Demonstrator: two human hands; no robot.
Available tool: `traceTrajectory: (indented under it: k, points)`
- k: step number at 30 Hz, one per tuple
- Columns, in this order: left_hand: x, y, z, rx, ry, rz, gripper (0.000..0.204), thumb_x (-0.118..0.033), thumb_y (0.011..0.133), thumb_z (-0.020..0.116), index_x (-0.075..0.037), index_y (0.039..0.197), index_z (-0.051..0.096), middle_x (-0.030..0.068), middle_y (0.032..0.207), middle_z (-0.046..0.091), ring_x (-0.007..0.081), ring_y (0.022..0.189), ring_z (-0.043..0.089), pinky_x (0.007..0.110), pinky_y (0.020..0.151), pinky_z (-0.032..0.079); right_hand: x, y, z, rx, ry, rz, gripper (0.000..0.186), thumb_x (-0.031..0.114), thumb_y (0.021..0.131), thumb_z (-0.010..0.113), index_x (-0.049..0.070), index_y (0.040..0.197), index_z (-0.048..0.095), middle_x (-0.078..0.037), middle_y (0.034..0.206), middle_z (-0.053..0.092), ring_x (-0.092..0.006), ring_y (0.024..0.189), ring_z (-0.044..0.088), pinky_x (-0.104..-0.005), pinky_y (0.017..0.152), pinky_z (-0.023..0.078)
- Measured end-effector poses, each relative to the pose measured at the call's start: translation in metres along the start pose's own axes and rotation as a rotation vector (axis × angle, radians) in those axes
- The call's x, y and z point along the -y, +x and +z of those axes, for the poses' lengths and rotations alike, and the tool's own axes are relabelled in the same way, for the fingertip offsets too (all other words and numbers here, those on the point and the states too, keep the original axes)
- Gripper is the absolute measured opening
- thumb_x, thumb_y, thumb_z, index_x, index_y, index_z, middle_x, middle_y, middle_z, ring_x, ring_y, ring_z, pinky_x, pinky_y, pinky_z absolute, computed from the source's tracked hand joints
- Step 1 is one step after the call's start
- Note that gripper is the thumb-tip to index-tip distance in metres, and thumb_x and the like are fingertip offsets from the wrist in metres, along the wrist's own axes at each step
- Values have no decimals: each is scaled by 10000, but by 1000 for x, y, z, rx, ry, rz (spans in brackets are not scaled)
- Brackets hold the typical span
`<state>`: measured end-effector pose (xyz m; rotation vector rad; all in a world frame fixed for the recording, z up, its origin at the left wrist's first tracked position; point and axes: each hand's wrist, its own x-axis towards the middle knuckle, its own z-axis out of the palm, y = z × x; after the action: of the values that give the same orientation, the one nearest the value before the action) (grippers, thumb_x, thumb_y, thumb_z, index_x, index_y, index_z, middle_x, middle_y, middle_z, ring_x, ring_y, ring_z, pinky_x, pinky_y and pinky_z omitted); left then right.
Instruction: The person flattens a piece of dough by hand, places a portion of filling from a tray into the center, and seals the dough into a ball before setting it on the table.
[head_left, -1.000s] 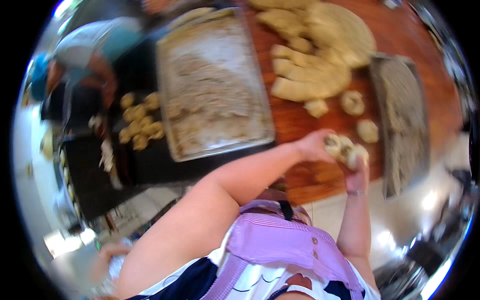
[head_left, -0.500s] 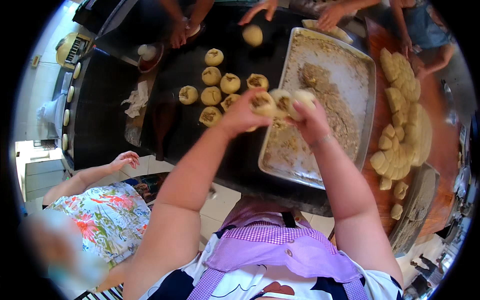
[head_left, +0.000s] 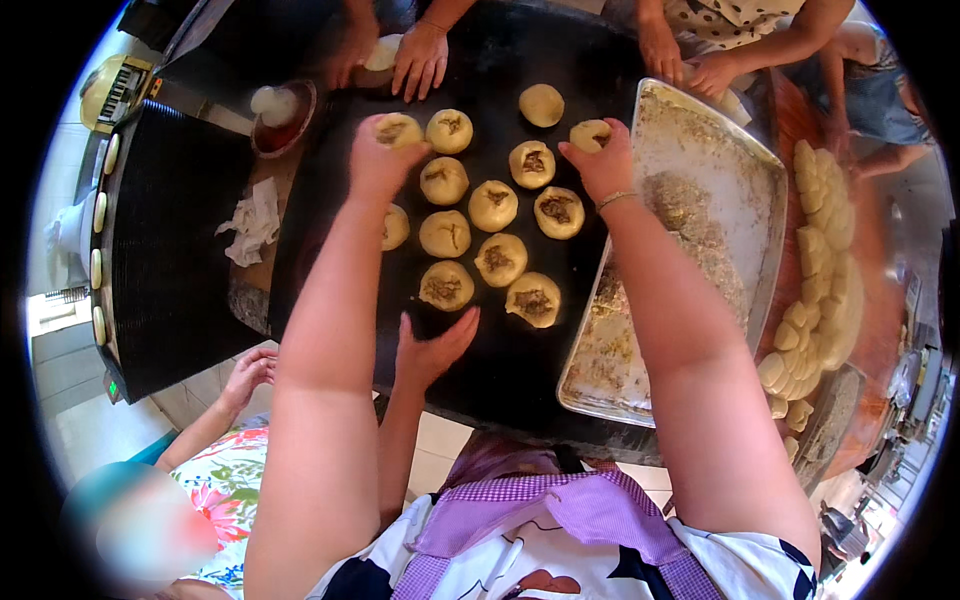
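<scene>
My left hand reaches to the far left of the group, its fingers curled round a round filled dough bun on the black table. Farther right, my right hand grips another filled dough bun by the tray's edge. Between my arms sit several round buns, such as one bun, with brown filling showing through split or open tops. A smoother dough ball lies beyond them. My left forearm partly covers one bun.
A metal tray with crumbly filling stands at right, beside cut dough pieces on a wooden surface. Another person's hand reaches in past my left arm. Co-workers' hands work dough across the table. A bowl stands left.
My hands have moved apart and away from me; the buns they held together beside the tray are no longer between them. Another person's hand has come in near the closest buns.
</scene>
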<state>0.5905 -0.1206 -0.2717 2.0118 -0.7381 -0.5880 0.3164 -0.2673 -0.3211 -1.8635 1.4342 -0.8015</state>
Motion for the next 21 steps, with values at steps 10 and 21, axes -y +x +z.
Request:
traceTrajectory:
  k: [10, 21]
  points:
    - [113, 57, -31, -272, 835, -178, 778, -522, 802, 719, 18, 1328, 525, 244, 1301, 568, 388, 1199, 547, 441, 1017, 430, -2, -39, -71, 90, -54, -326, 555, 192, 848, 675, -15, 1327, 485, -255, 1410, 445, -399, 1344, 384, -447, 1134, 304]
    - [-193, -315, 245, 565, -130, 1120, 433, -20, 819, 674, -46, 1234, 552, 139, 1217, 566, 318, 1216, 502, 429, 1043, 397, -194, -379, -392, -457, -170, 172, 377, 66, 798, 659, 39, 1167, 587, -165, 1258, 556, -345, 1197, 503, -426, 1047, 389]
